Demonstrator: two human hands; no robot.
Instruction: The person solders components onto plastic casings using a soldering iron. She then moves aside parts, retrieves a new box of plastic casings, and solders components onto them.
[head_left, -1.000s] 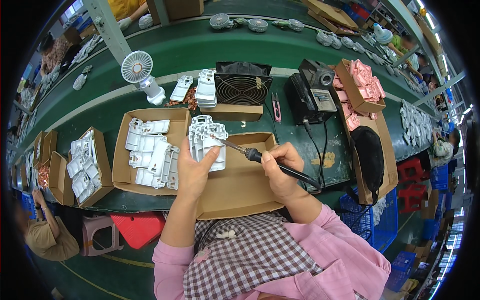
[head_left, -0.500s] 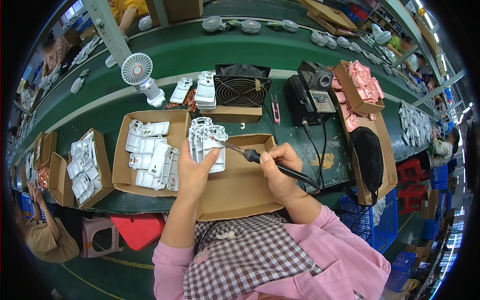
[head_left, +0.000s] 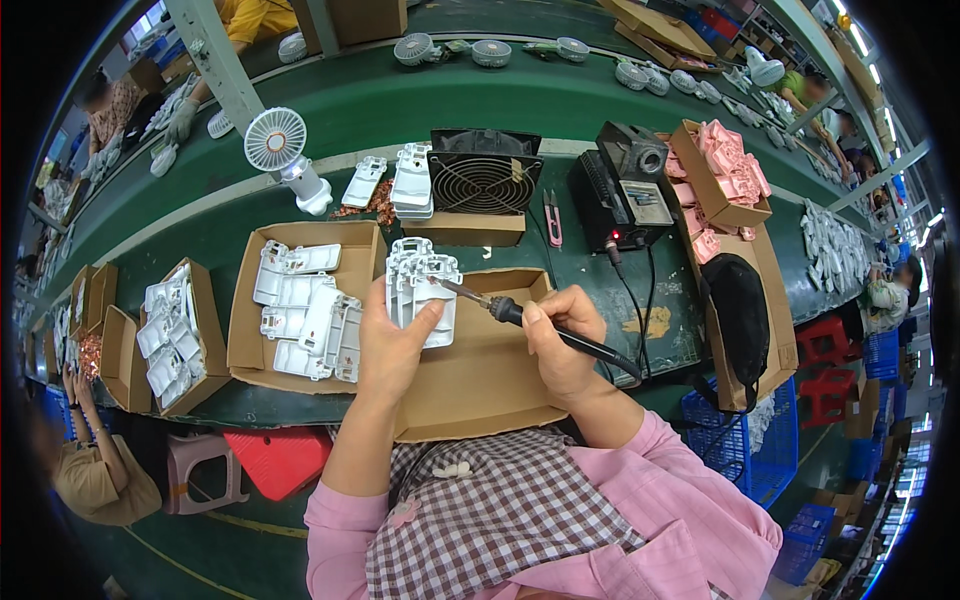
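Note:
My left hand (head_left: 395, 345) is closed on several white plastic housings (head_left: 424, 268), with the thumb across their front. In my right hand (head_left: 565, 340) is a soldering iron (head_left: 507, 310) with a black handle, gripped like a pen. Its metal tip points left and reaches the upper part of the front housing; whether it touches is too small to tell. Both hands are over a shallow cardboard tray (head_left: 480, 410). To the left, a cardboard box (head_left: 240, 345) holds more white housings (head_left: 310, 320).
A black fan (head_left: 483, 172) sits behind the tray, beside pink-handled snips (head_left: 552, 220) and a black soldering station (head_left: 620, 190). A white handheld fan (head_left: 287, 155) stands back left. Pink parts (head_left: 730, 165) fill a box at right. A conveyor belt (head_left: 370, 100) carrying small fans runs behind.
The housings in my left hand have shifted slightly right and down, with the iron still at them. A red light now shows on the soldering station. Small fans on the belt moved left.

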